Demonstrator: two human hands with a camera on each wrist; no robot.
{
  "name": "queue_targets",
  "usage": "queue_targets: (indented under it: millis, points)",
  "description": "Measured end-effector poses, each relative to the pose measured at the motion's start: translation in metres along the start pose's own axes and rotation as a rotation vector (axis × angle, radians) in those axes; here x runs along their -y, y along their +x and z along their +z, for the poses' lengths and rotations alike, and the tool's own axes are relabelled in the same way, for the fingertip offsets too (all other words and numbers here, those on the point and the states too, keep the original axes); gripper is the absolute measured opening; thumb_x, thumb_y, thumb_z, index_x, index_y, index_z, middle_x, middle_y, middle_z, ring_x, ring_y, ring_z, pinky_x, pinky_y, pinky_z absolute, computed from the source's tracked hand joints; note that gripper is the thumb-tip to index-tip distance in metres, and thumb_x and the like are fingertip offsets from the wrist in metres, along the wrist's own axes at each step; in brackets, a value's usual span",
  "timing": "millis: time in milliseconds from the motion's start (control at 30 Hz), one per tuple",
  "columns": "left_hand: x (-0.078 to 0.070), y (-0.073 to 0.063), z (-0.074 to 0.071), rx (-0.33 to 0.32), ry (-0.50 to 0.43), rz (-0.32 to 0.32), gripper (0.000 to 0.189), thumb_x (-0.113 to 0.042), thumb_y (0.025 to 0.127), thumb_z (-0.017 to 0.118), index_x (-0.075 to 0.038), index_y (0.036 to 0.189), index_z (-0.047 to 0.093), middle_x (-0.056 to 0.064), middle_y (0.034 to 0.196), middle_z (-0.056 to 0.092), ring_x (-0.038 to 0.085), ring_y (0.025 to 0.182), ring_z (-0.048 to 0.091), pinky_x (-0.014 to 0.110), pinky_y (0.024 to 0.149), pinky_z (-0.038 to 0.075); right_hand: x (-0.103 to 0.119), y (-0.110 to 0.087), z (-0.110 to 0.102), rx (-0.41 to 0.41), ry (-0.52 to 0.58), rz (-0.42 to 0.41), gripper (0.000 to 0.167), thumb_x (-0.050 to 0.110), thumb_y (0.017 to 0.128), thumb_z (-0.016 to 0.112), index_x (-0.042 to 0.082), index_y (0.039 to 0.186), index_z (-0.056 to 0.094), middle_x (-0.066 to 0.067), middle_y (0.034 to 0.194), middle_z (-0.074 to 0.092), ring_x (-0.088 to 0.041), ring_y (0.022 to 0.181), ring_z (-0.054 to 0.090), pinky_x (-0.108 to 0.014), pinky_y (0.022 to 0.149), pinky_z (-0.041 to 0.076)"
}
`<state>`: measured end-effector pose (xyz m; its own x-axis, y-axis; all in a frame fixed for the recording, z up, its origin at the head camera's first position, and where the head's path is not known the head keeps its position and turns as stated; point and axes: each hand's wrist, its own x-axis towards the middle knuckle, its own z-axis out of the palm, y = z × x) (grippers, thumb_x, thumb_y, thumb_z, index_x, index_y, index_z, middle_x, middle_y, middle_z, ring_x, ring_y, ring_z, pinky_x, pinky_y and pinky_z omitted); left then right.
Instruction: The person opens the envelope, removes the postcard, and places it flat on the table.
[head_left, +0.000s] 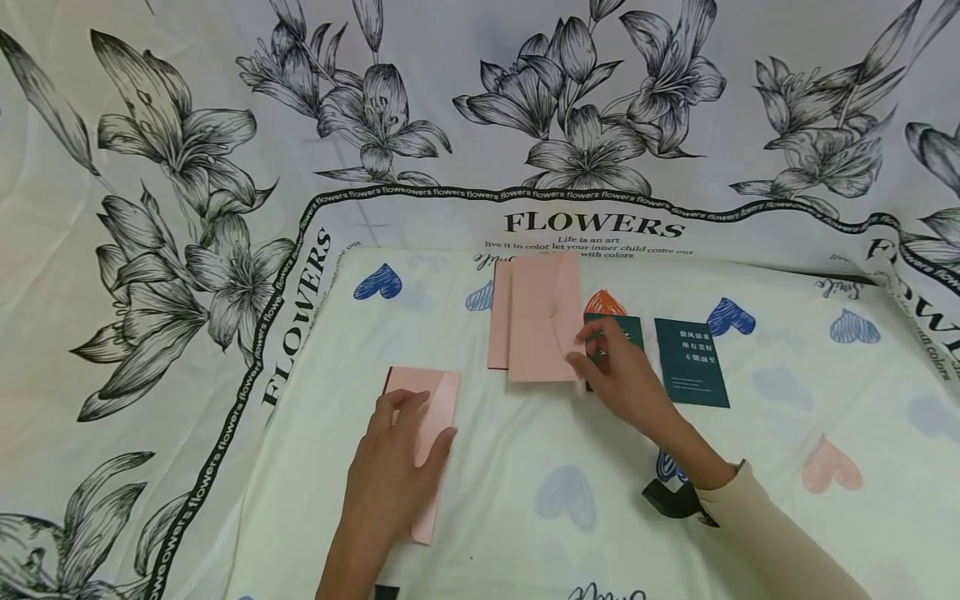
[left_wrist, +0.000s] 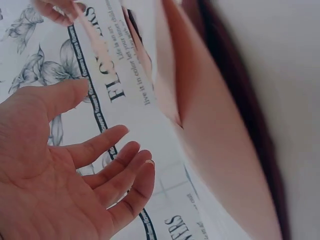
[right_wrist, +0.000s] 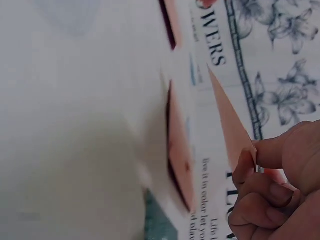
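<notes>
Clearly aloft only in wrist views: pink envelope (right_wrist: 232,126) pinched by right hand (head_left: 621,375), left hand (head_left: 392,458) spread

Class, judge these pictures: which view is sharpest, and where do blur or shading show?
Head view: sharpest, larger characters on the right card legible; left wrist: hazy, edges of the near envelope blurred; right wrist: murky, soft grey shading across the sheet.
</notes>
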<state>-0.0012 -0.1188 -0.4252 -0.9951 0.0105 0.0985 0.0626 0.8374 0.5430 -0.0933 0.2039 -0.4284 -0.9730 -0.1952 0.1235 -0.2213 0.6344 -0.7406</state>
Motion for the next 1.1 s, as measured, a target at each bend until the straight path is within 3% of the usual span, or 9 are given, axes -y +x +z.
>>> queue_targets:
  millis: [300, 500, 767, 1100]
  points:
    - [-0.018, 0.005, -0.003, 0.071, -0.072, -0.004, 0.067, -0.061, 0.1, 0.064, -0.019, 0.152, 0.054, 0.0, 0.15, 0.049, 0.025, 0.126, 0.062, 0.05, 0.098, 0.055, 0.04, -0.04, -0.011, -0.022, 0.019, -0.005, 0.033, 0.032, 0.104, 0.071, 0.018, 0.128, 0.052, 0.001, 0.096, 0.061, -0.017, 0.063, 0.048, -0.027, 0.05, 0.039]
    - [-0.028, 0.004, -0.002, 0.135, -0.194, -0.029, 0.07, -0.072, 0.1, 0.054, -0.029, 0.154, 0.048, -0.012, 0.151, 0.048, 0.018, 0.132, 0.06, 0.049, 0.1, 0.053, 0.057, -0.059, -0.01, -0.026, 0.037, -0.033, 0.03, 0.026, 0.102, 0.074, 0.02, 0.124, 0.054, 0.005, 0.094, 0.062, -0.013, 0.06, 0.045, -0.026, 0.05, 0.037]
    - [-0.038, 0.004, -0.001, 0.181, -0.354, -0.011, 0.063, -0.065, 0.107, 0.045, -0.028, 0.158, 0.044, -0.016, 0.146, 0.054, 0.008, 0.131, 0.06, 0.042, 0.094, 0.054, 0.073, -0.084, 0.0, 0.002, 0.066, -0.111, 0.032, 0.021, 0.1, 0.076, 0.023, 0.122, 0.053, 0.013, 0.093, 0.061, -0.005, 0.056, 0.04, -0.022, 0.049, 0.035]
    - [-0.041, 0.006, -0.006, 0.176, -0.413, -0.033, 0.063, -0.063, 0.109, 0.043, -0.028, 0.161, 0.039, -0.005, 0.149, 0.055, 0.016, 0.12, 0.064, 0.042, 0.088, 0.053, 0.085, -0.1, 0.009, 0.088, 0.054, -0.086, 0.039, 0.025, 0.099, 0.078, 0.03, 0.125, 0.05, 0.017, 0.092, 0.058, -0.004, 0.058, 0.042, -0.018, 0.049, 0.035]
